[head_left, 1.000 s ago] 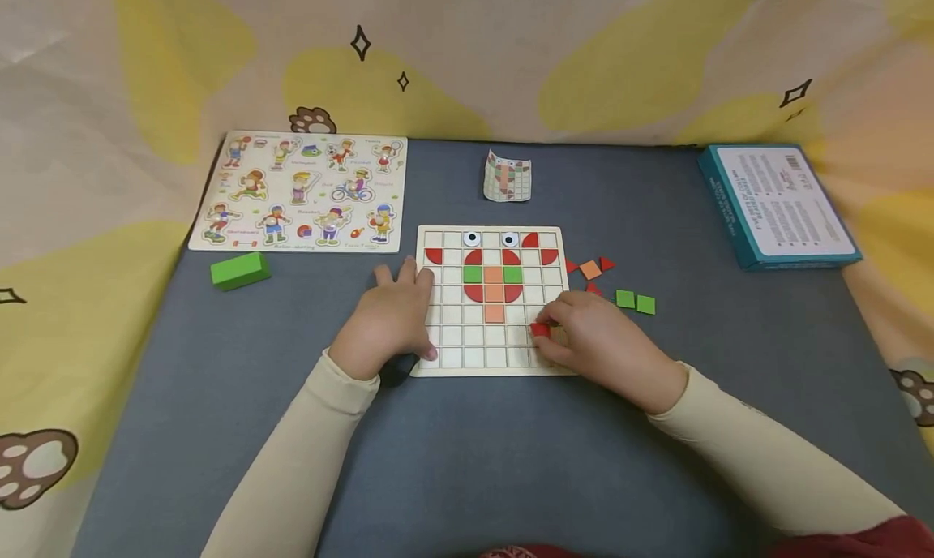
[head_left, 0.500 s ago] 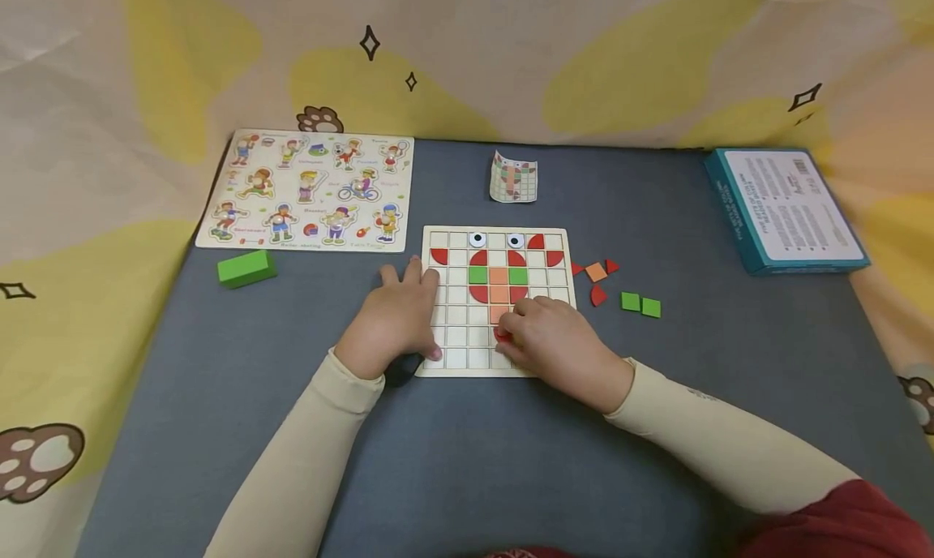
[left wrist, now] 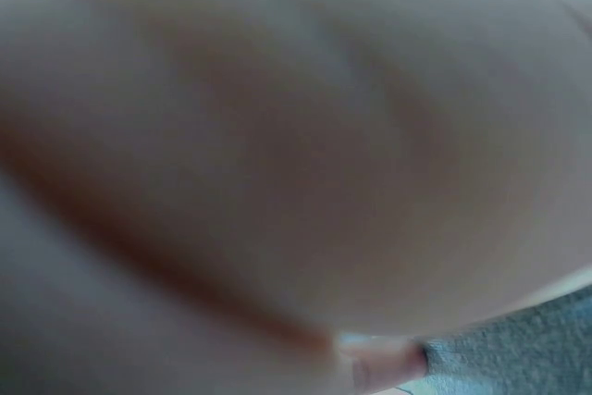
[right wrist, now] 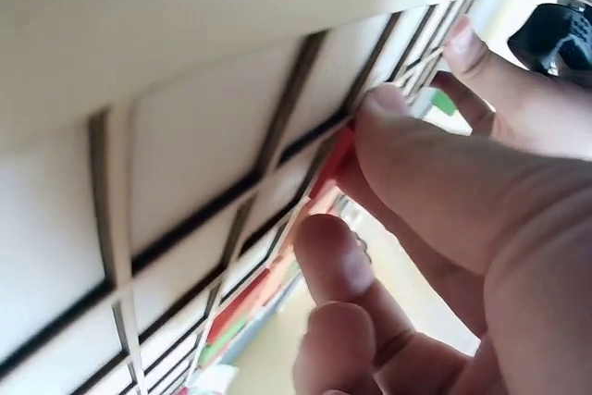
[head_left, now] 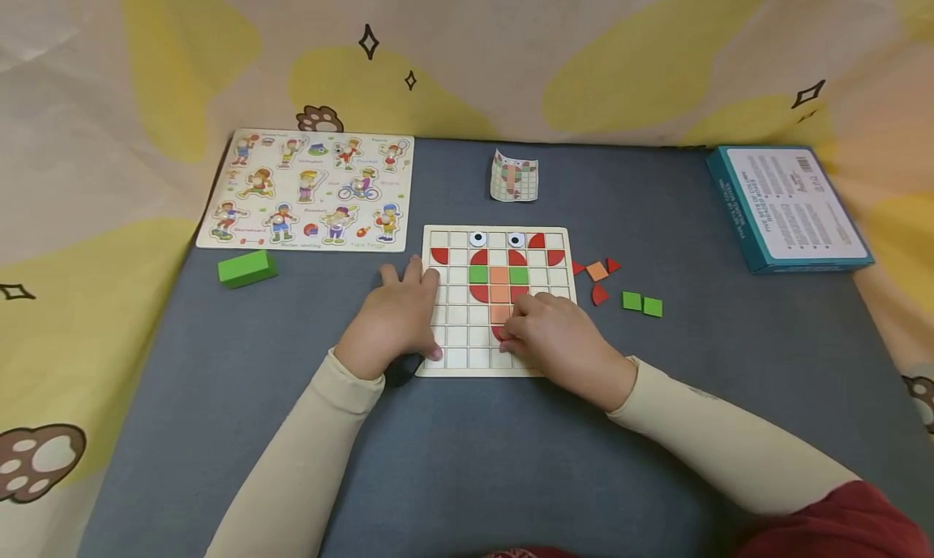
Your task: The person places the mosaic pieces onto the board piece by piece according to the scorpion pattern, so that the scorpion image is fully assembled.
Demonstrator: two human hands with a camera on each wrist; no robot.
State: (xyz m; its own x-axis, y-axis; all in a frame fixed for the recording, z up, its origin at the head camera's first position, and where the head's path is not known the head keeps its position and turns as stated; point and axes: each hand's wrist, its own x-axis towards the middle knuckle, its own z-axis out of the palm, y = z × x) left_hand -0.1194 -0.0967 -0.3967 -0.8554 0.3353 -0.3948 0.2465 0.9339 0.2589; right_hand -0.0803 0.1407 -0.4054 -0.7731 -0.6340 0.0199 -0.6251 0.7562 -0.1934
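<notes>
A white gridded board (head_left: 456, 336) lies on the grey table, bearing red, green and orange tiles and two eye discs. My left hand (head_left: 392, 316) rests along its left edge, fingers spread and thumb at the lower left corner. Over the lower right of the grid, my right hand (head_left: 560, 343) pinches a red quarter-circle tile (head_left: 499, 332) between thumb and index finger. That tile sits at the cell just below the orange column (head_left: 499, 294). In the right wrist view, the tile's red edge (right wrist: 336, 159) shows between the fingers, close against the grid.
Right of the board lie loose red tiles (head_left: 599, 295), an orange square (head_left: 597, 271) and two green squares (head_left: 642, 304). A pattern card (head_left: 514, 177) stands behind it. A sports picture puzzle (head_left: 292, 209) and green block (head_left: 247, 268) are at left, a teal box (head_left: 791, 209) at right.
My right hand has moved left across the board with the red tile, to the cell below the orange column, uncovering a loose red tile. My left hand stays at the board's edge.
</notes>
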